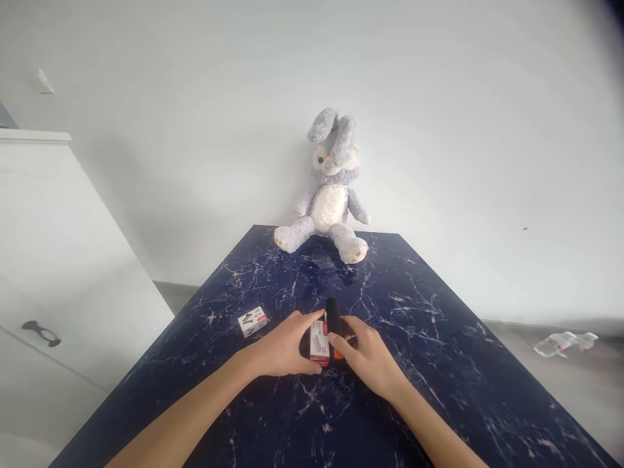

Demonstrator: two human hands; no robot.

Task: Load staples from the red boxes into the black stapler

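My left hand [287, 346] is closed around a small red-and-white staples box [319, 344], with the thumb at its near end and a finger at its far end. Right beside the box stands a black stapler [333, 317] with an orange part low on its near side. My right hand [369, 354] grips the stapler, thumb on its left side and the other fingers partly hidden behind it. Both things are close together over the middle of the table. To the left of my left hand lies a white box [252, 322] with a black clip pictured on it.
The dark blue marbled table [390, 299] narrows toward the wall. At its far edge a grey plush rabbit [330, 205] sits against the wall. A white cabinet [63, 247] with a dark handle stands at the left. Plastic bottles [558, 344] lie on the floor to the right.
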